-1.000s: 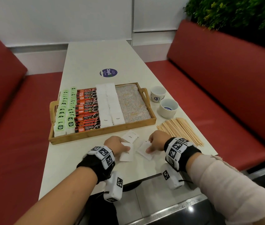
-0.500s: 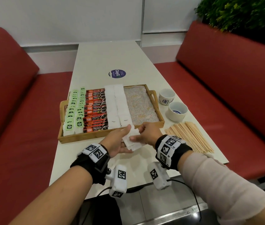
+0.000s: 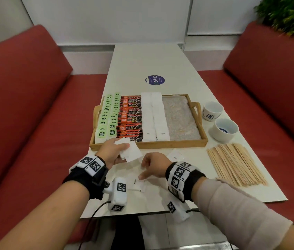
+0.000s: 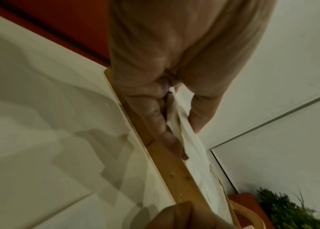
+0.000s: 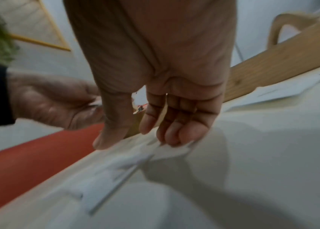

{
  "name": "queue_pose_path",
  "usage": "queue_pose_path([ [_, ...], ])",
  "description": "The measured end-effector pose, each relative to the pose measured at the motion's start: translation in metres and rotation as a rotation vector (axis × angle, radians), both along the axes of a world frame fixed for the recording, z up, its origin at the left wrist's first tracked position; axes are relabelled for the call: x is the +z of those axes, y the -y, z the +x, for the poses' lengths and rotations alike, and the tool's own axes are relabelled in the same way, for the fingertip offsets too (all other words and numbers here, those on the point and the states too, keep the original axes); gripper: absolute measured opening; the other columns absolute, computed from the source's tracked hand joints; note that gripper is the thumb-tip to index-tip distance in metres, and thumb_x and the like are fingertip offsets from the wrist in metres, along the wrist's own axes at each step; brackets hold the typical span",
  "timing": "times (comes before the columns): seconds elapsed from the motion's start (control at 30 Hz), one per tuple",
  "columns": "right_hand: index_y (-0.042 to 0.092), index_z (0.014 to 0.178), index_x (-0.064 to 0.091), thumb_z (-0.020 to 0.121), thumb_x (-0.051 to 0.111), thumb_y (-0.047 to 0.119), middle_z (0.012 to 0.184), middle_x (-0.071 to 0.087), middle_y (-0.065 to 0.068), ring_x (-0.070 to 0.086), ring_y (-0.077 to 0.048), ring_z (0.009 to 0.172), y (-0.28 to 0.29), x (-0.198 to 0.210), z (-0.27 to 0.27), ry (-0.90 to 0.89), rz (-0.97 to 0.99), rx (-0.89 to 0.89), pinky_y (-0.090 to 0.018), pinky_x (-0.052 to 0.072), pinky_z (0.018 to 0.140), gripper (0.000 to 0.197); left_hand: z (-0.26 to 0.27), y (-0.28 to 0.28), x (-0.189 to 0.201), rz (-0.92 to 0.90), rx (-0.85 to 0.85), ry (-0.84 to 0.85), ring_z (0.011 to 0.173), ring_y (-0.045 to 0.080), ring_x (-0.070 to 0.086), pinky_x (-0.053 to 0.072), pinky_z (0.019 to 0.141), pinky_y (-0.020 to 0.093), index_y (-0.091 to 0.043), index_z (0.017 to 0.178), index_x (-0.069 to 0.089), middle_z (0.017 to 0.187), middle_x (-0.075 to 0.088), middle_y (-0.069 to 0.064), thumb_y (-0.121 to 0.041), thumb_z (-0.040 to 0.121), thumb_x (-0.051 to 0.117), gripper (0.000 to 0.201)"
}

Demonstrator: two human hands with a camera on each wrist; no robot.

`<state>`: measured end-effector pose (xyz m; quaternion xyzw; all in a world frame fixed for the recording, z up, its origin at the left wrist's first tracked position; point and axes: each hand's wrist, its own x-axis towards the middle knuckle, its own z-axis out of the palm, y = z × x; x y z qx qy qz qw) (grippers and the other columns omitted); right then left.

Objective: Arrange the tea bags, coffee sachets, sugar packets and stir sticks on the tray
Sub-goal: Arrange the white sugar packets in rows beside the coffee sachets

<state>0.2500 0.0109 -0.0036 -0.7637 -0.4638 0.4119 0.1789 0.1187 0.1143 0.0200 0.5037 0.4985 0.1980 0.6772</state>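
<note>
A wooden tray (image 3: 171, 143) holds rows of green tea bags (image 3: 108, 116), red coffee sachets (image 3: 129, 116) and white sugar packets (image 3: 153, 116); its right part is bare. My left hand (image 3: 114, 150) pinches a small stack of white sugar packets (image 3: 130, 150) just in front of the tray's near wall, and those held packets (image 4: 182, 124) also show in the left wrist view. My right hand (image 3: 147, 168) reaches down with straight fingers (image 5: 174, 136) touching a loose sugar packet (image 3: 137, 184) on the table. Another loose packet (image 3: 176, 156) lies beyond that hand. Stir sticks (image 3: 234, 163) lie in a pile at the right.
Two white cups (image 3: 213, 110) (image 3: 223, 129) stand right of the tray. A round blue sticker (image 3: 154, 79) sits on the table beyond it. Red bench seats (image 3: 34, 98) flank the table on both sides, and a green plant (image 3: 290, 13) is at the top right.
My right hand let go of the packets that both hands held and dropped to a loose packet near the table's front. The left hand keeps the stack.
</note>
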Motion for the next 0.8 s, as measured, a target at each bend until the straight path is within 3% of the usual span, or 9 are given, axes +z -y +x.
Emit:
queue_pose_path([
  [0.1, 0.021, 0.09, 0.057, 0.06, 0.088, 0.03, 0.087, 0.054, 0.005, 0.053, -0.016, 0.083, -0.006, -0.004, -0.015, 0.159, -0.008, 0.128, -0.028, 0.038, 0.066, 0.045, -0.004, -0.002, -0.002, 0.002, 0.013, 0.003, 0.076, 0.017, 0.063, 0.055, 0.05, 0.026, -0.017, 0.09, 0.056, 0.086, 0.065, 0.004, -0.002, 0.093, 0.053, 0.016],
  [0.3, 0.017, 0.101, 0.059, 0.062, 0.087, 0.024, 0.106, 0.065, -0.002, 0.06, -0.022, 0.097, -0.012, -0.001, -0.014, 0.215, -0.073, 0.174, -0.03, 0.048, 0.079, 0.049, -0.005, -0.001, -0.007, -0.001, 0.034, 0.012, 0.074, 0.016, 0.062, 0.055, 0.047, 0.025, -0.019, 0.087, 0.054, 0.084, 0.064, 0.004, -0.002, 0.093, 0.053, 0.018],
  [0.4, 0.018, 0.096, 0.061, 0.064, 0.086, 0.019, 0.106, 0.065, -0.002, 0.06, -0.022, 0.098, -0.009, 0.001, -0.008, 0.223, -0.103, 0.143, -0.03, 0.049, 0.08, 0.04, -0.005, 0.0, -0.01, -0.012, 0.04, 0.012, 0.076, 0.017, 0.063, 0.056, 0.048, 0.027, -0.014, 0.099, 0.054, 0.087, 0.065, 0.005, -0.002, 0.093, 0.054, 0.014],
  [0.5, 0.014, 0.099, 0.066, 0.067, 0.085, 0.017, 0.1, 0.065, -0.002, 0.06, -0.02, 0.094, -0.003, 0.003, 0.002, 0.209, -0.144, 0.095, -0.028, 0.049, 0.08, 0.037, -0.004, 0.0, -0.01, -0.021, 0.041, 0.02, 0.079, 0.018, 0.063, 0.057, 0.048, 0.029, -0.013, 0.111, 0.049, 0.091, 0.064, 0.005, -0.002, 0.092, 0.055, 0.023],
  [0.6, 0.011, 0.1, 0.068, 0.068, 0.084, 0.015, 0.096, 0.065, -0.002, 0.058, -0.018, 0.089, 0.003, 0.004, 0.009, 0.205, -0.154, 0.056, -0.028, 0.049, 0.08, 0.036, -0.002, 0.001, -0.011, -0.025, 0.025, 0.025, 0.079, 0.018, 0.064, 0.058, 0.049, 0.03, -0.015, 0.112, 0.05, 0.094, 0.065, 0.005, -0.001, 0.091, 0.057, 0.027],
  [0.8, 0.016, 0.09, 0.062, 0.067, 0.083, 0.011, 0.102, 0.068, -0.004, 0.063, -0.022, 0.096, 0.008, 0.005, 0.008, 0.242, -0.141, 0.023, -0.03, 0.049, 0.076, 0.031, 0.003, 0.005, -0.014, -0.069, 0.033, 0.049, 0.081, 0.02, 0.065, 0.058, 0.05, 0.029, -0.018, 0.11, 0.053, 0.099, 0.066, 0.008, -0.001, 0.088, 0.061, 0.029],
])
